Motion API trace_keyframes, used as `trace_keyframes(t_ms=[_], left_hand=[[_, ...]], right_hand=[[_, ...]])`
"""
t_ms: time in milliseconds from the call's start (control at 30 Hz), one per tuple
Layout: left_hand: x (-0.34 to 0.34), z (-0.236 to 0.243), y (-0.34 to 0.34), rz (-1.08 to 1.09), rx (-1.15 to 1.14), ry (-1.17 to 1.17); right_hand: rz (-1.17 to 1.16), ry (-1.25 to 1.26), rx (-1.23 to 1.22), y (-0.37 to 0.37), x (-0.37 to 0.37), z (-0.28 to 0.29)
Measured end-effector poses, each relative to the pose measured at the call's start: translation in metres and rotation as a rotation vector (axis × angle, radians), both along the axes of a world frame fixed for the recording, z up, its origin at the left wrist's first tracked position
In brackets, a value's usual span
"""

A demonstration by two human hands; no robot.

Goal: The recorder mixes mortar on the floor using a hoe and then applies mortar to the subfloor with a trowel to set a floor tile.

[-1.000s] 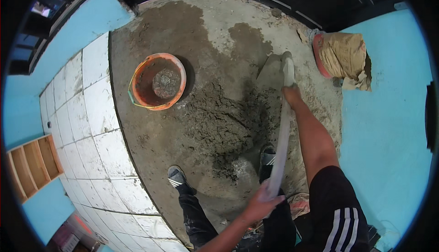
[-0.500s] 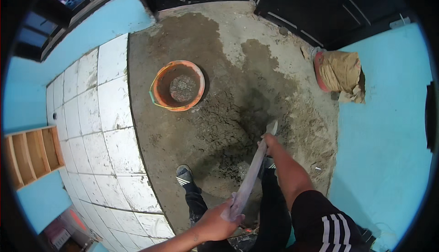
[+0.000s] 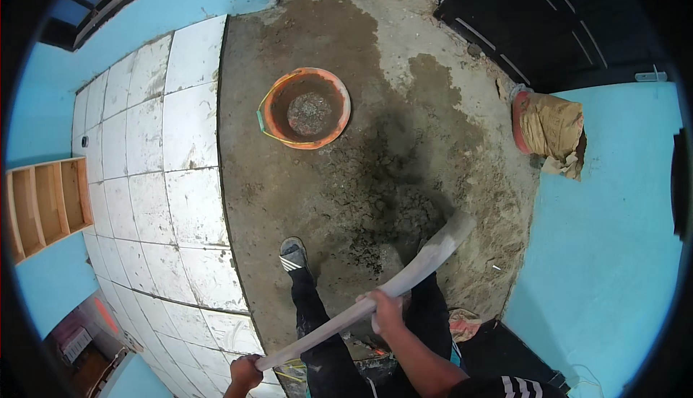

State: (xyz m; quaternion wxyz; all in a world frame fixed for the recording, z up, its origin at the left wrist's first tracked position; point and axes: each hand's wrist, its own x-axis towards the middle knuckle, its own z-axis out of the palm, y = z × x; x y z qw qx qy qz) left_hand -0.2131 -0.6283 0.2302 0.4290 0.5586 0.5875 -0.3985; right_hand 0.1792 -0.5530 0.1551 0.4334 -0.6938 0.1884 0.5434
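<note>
Both my hands are wrapped round a long, pale, dusty tool handle that slants across my legs. My left hand grips its near end, low at the left. Farther up the shaft, my right hand is closed round it in front of my right thigh. The far end of the tool broadens and is smeared by motion, so its kind cannot be made out. Just beyond it lies dark, wet, lumpy mortar on the grey floor. My left foot, in a striped slipper, stands beside this mix.
An orange bucket with grey residue stands beyond the mix. White floor tiles cover the left side. A torn brown paper sack leans by the blue wall at the right. Black doors stand at the back.
The tool has swung from steep to more slanting, its far end now farther right. My left hand has moved left and down; my right hand has come nearer and left along the handle.
</note>
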Motion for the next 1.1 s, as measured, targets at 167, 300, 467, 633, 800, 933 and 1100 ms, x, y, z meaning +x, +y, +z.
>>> trace_keyframes(t_ms=[167, 300, 467, 633, 800, 933, 1100], left_hand=[[-0.036, -0.067, -0.080, 0.079, -0.044, 0.101], [-0.033, -0.105, -0.112, 0.129, 0.043, 0.107], [-0.025, -0.142, -0.104, 0.156, 0.033, 0.073], [-0.011, -0.130, -0.082, 0.127, -0.111, 0.223], [0.004, -0.111, -0.083, 0.157, 0.050, 0.313], [-0.010, -0.102, -0.101, 0.241, 0.187, 0.238], [0.007, -0.099, -0.122, 0.162, -0.072, 0.269]], right_hand=[[0.077, 0.076, -0.140, -0.015, -0.029, -0.010], [0.120, 0.079, -0.134, -0.022, -0.024, -0.011], [0.246, -0.105, 0.065, -0.049, -0.018, -0.006], [0.146, -0.120, -0.219, -0.035, -0.024, -0.107], [0.041, 0.293, -0.180, 0.006, -0.012, -0.177], [0.029, 0.188, -0.133, -0.028, -0.023, -0.117], [0.034, 0.119, -0.123, -0.054, -0.012, -0.098]])
